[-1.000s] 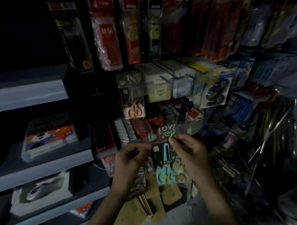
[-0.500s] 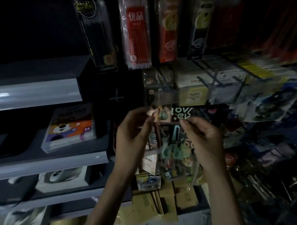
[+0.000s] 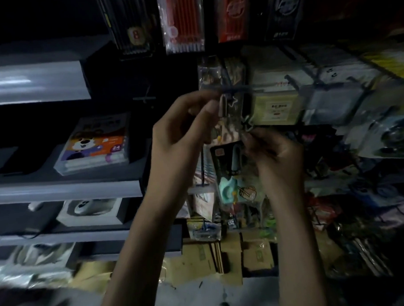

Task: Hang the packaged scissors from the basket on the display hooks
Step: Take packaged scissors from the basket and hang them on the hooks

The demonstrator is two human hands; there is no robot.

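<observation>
A packaged pair of scissors (image 3: pixel 229 172) with teal handles in a clear, dark-printed pack hangs between my hands in front of the display. My left hand (image 3: pixel 181 128) pinches the pack's top at the tip of a metal display hook (image 3: pixel 234 90). My right hand (image 3: pixel 272 149) pinches the pack's right edge a little lower. Another clear pack (image 3: pixel 218 73) hangs on the same hook behind. The scene is dim and the hang hole is hidden by my fingers. No basket is in view.
Grey shelves (image 3: pixel 66 191) at left hold a box of markers (image 3: pixel 96 143) and boxed items. Red pen packs (image 3: pixel 183 21) hang above. White boxes (image 3: pixel 277 105) on hooks crowd the right. Cardboard boxes (image 3: pixel 212 261) lie on the floor below.
Both hands have lifted the scissors pack up from waist height to the hook's tip. My left hand moved to the top of the pack, at the hook; the view shifted closer to the display.
</observation>
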